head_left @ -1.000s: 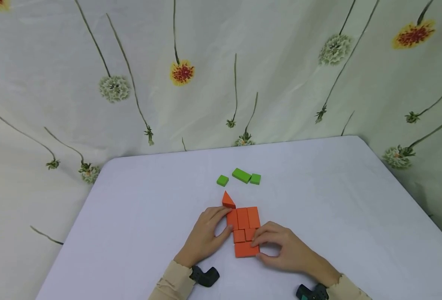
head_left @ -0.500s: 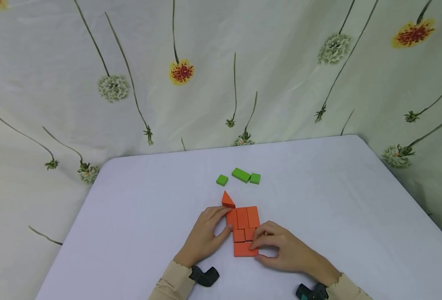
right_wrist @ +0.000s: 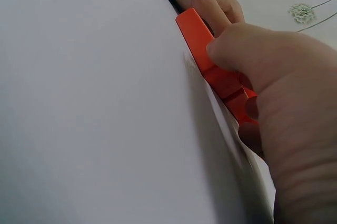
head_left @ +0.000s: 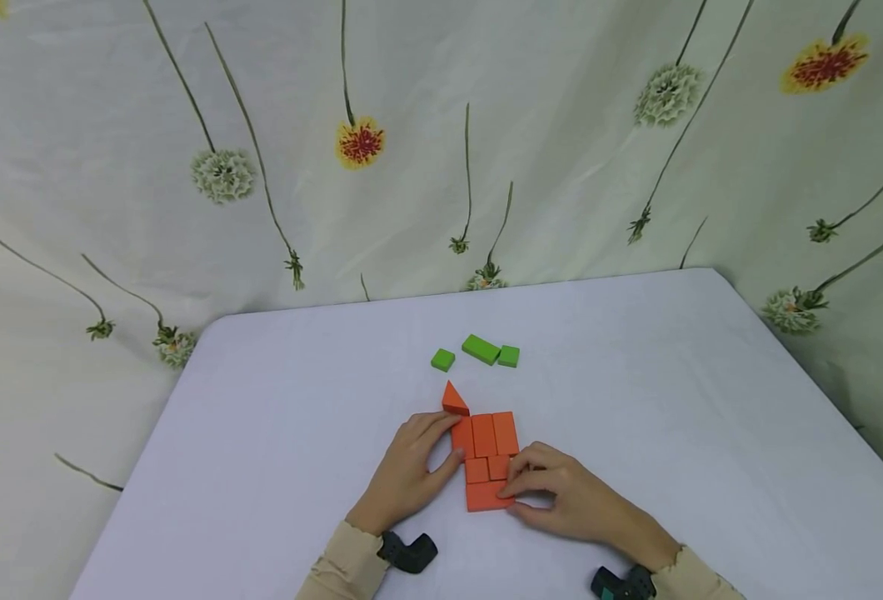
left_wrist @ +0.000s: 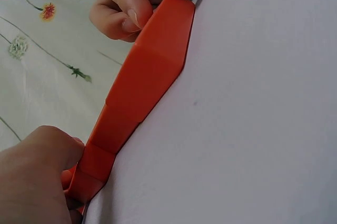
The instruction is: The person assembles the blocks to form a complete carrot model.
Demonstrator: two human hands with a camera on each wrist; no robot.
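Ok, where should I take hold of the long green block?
Pinch the long green block midway along its two long sides, probably from above: it lies flat with those sides free, while its right end sits right by a small green block.

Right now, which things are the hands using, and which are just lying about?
Seems part of the job:
flat orange rectangular blocks, between left hand and right hand
orange triangular block, beside them

Just lying about:
long green rectangular block
two small green square blocks
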